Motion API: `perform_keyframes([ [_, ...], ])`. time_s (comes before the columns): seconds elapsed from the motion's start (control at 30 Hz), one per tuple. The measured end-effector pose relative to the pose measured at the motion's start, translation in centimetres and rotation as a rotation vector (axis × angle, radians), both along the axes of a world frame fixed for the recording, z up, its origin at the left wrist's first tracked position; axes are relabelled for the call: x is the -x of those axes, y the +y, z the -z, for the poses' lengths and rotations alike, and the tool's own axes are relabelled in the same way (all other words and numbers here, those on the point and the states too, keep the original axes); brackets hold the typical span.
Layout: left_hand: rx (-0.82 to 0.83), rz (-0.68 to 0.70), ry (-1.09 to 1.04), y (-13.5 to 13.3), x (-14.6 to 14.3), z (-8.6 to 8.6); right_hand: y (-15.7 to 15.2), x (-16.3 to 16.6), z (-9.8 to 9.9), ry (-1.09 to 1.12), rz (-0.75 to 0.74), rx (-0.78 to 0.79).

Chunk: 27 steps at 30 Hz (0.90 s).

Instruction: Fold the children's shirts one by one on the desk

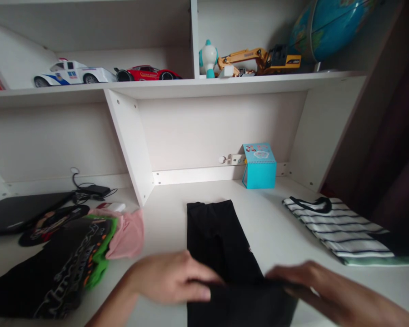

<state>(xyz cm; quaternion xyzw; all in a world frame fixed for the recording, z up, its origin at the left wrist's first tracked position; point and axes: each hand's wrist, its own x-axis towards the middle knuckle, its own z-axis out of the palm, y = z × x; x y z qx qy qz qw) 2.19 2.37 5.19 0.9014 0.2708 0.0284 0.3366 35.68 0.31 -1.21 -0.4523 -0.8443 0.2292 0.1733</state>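
Observation:
Black trousers lie lengthwise on the white desk, their far end flat and their two legs side by side. The near part of the cloth is lifted and doubled over toward the far end. My left hand pinches its left edge between thumb and fingers. On the right side, my right hand grips the other edge of the raised cloth, its fingers slightly blurred. The bottom of the trousers runs out of the picture.
Folded striped clothes lie on the right of the desk. At left are a black printed shirt, pink cloth and a dark laptop. A blue desk calendar stands behind; toys and a globe fill the shelf above.

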Motion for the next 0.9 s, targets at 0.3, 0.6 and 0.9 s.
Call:
perform_keyframes([
  [0.3, 0.207, -0.757, -0.21, 19.5, -0.1, 8.2, 19.8, 8.5, 3.9, 0.284, 0.436, 0.134],
  [0.6, -0.049, -0.763, -0.22, 22.4, 1.4, 9.2, 22.9, 6.9, 5.5, 0.25, 0.557, 0.051],
  [0.9, -0.294, -0.934, 0.062, 22.9, 0.0, 12.7, 23.7, 8.1, 9.3, -0.024, 0.68, -0.034],
])
